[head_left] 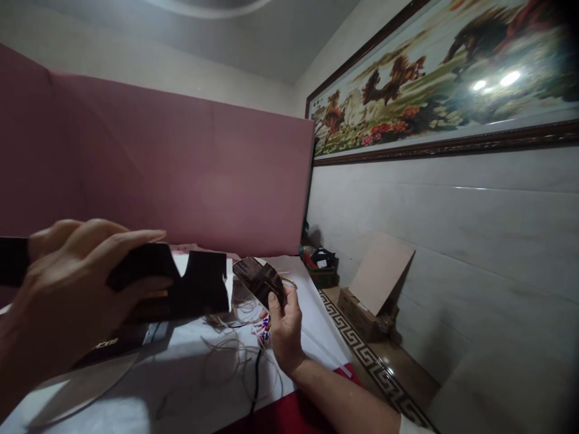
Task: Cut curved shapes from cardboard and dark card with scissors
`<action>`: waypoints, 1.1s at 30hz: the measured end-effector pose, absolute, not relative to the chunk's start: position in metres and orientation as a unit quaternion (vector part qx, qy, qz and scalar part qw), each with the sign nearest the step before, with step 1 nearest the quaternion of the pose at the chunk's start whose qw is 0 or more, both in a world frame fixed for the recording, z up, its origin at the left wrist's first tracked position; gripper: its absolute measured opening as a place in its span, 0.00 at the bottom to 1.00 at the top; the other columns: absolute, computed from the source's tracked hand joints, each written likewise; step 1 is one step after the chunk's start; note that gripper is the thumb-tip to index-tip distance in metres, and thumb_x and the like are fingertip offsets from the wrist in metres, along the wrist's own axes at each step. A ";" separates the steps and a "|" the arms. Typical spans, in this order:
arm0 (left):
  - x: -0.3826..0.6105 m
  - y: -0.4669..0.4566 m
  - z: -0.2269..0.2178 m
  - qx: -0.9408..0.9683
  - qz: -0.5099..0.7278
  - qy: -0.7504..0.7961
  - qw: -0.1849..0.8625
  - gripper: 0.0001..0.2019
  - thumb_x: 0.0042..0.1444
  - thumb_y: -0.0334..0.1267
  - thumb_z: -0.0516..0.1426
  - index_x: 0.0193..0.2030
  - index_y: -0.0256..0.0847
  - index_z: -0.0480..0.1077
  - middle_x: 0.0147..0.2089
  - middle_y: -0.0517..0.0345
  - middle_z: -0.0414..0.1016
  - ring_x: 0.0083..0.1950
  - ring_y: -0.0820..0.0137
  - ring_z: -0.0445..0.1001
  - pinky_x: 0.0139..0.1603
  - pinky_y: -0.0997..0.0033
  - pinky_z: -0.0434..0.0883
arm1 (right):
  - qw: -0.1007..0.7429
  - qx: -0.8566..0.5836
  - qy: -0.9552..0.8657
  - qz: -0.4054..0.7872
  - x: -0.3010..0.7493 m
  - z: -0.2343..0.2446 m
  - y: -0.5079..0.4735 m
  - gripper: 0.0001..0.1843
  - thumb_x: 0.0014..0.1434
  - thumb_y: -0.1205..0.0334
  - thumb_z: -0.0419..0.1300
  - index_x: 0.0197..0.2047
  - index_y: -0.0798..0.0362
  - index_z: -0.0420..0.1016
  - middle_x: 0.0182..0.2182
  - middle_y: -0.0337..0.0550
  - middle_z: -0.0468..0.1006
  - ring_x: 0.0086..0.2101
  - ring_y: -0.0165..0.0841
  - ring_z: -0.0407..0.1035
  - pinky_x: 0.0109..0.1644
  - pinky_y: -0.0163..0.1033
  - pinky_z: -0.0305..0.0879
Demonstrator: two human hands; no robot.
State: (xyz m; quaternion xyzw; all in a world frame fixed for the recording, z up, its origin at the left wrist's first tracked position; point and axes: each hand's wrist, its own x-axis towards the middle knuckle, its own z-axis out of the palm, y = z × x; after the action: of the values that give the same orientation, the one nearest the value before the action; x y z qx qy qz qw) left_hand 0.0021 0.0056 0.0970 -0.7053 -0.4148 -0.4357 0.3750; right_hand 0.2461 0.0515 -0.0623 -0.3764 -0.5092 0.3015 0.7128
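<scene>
My left hand (75, 286) is close to the camera, its fingers closed over a long black strip of card (199, 283) with a notch cut in its top edge. In my right hand (286, 322) a dark brown, shiny flat piece with a rounded edge (257, 278) is pinched between thumb and fingers. A thin gold-coloured ring (289, 282) shows just behind those fingers; I cannot tell whether it is attached. Loose thin cords (230, 343) and a purple, orange and white patterned bundle (262, 328) lie on the table below.
A white cover (194, 386) lies on the table, with red cloth (280, 416) at its near edge. A round pale board (85, 386) lies at left. Behind stands a pink panel (194, 175). Right, a cardboard box (366, 316) holds up a leaning board (382, 271) by the wall.
</scene>
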 end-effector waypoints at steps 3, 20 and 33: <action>0.008 0.029 0.109 -0.707 -0.418 -0.371 0.434 0.15 0.59 0.46 0.58 0.47 0.39 0.72 0.41 0.54 0.69 0.47 0.60 0.67 0.58 0.47 0.61 | 0.717 -0.393 -0.507 0.272 0.249 -0.064 0.059 0.13 0.65 0.51 0.52 0.45 0.52 0.63 0.28 0.38 0.74 0.20 0.29 0.67 0.23 0.34 0.64; 0.005 0.184 0.064 -0.771 -0.280 -0.444 0.361 0.24 0.58 0.28 0.48 0.61 0.24 0.64 0.60 0.28 0.65 0.65 0.47 0.59 0.65 0.45 0.53 | 0.683 -0.432 -0.540 0.233 0.253 -0.083 0.070 0.12 0.65 0.53 0.53 0.45 0.52 0.67 0.20 0.34 0.70 0.19 0.32 0.66 0.24 0.35 0.62; -0.080 0.056 0.055 -0.615 -0.389 -0.677 0.107 0.24 0.57 0.47 0.50 0.48 0.29 0.76 0.52 0.32 0.73 0.60 0.32 0.61 0.55 0.30 0.57 | 0.681 -0.402 -0.540 0.289 0.249 -0.080 0.060 0.11 0.63 0.54 0.57 0.43 0.52 0.67 0.24 0.36 0.72 0.20 0.30 0.66 0.25 0.35 0.64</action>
State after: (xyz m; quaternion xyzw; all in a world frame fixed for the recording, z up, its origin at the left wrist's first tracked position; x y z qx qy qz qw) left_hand -0.0796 0.0557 0.0550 -0.6152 -0.6771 -0.3892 0.1074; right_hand 0.2487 0.0605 -0.0805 -0.4018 -0.5404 0.2888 0.6805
